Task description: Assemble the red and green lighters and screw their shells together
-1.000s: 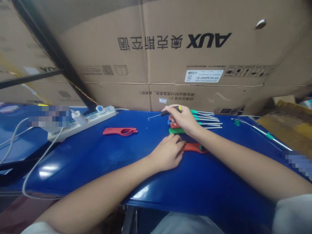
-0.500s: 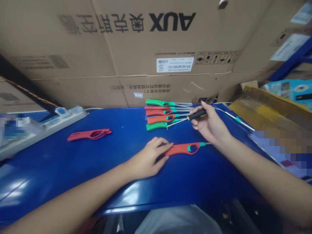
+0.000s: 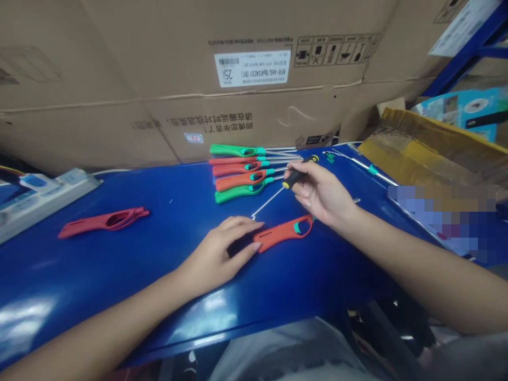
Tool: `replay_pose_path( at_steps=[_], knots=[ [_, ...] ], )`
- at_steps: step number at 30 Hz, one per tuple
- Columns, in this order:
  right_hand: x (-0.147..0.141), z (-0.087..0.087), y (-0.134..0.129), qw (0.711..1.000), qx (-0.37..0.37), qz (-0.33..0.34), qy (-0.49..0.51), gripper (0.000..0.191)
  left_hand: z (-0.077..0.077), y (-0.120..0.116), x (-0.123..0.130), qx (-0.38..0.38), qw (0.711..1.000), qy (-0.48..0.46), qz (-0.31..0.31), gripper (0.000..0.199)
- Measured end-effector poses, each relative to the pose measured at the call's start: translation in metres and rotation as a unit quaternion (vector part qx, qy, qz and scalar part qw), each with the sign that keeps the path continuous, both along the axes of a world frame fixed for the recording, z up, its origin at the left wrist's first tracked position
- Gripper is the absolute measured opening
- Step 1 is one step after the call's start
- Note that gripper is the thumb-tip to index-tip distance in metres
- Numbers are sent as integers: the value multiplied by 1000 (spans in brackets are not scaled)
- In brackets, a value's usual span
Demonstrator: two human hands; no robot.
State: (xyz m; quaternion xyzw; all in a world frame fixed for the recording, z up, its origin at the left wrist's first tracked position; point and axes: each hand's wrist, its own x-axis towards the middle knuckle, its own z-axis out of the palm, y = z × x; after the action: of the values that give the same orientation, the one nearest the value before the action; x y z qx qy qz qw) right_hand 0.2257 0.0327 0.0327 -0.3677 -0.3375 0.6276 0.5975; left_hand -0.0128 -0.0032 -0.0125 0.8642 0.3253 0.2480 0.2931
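Observation:
My left hand point(image 3: 220, 251) rests on the blue table with thumb and fingers closed around the rear end of an orange-red lighter point(image 3: 280, 234). A black-and-yellow screwdriver point(image 3: 296, 174) is gripped in my right hand point(image 3: 323, 193), its thin shaft slanting down to the left. The shaft's tip, with something small on it, is just above my left fingertips. Behind my hands, several green and red lighters point(image 3: 238, 180) lie in a stacked row, metal tubes pointing right. A red lighter casing point(image 3: 105, 222) lies alone at the left.
A large cardboard box point(image 3: 159, 63) stands along the back. At the left is a white power strip point(image 3: 51, 201). On the right are a taped brown package point(image 3: 428, 153), a metal rod with a green piece point(image 3: 373, 170) and a small green part point(image 3: 329, 157).
The view has shifted, so the scene sits further left. The screwdriver tip has come away from the lighter row toward my left hand. The held lighter is now tilted, its front end raised in view.

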Motion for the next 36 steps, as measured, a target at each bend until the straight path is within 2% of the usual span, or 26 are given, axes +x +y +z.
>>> replay_pose_path(
  at_steps=[7, 11, 17, 28, 36],
  knots=[
    [-4, -6, -3, 999, 36, 10, -23, 21, 0, -5, 4, -106, 984, -120, 72, 33],
    [-6, -7, -5, 999, 33, 23, -21, 21, 3, -7, 4, -150, 970, -168, 87, 25],
    [-9, -9, -8, 998, 30, 42, -20, 19, 9, -7, 5, -151, 971, -170, 69, 12],
    [-9, -9, -8, 999, 10, 40, -20, 16, 12, -6, 3, -150, 972, -171, 65, 8],
    [-8, -5, -10, 998, 31, 29, -49, 15, 11, -6, 3, -141, 974, -171, 57, 8]
  ],
)
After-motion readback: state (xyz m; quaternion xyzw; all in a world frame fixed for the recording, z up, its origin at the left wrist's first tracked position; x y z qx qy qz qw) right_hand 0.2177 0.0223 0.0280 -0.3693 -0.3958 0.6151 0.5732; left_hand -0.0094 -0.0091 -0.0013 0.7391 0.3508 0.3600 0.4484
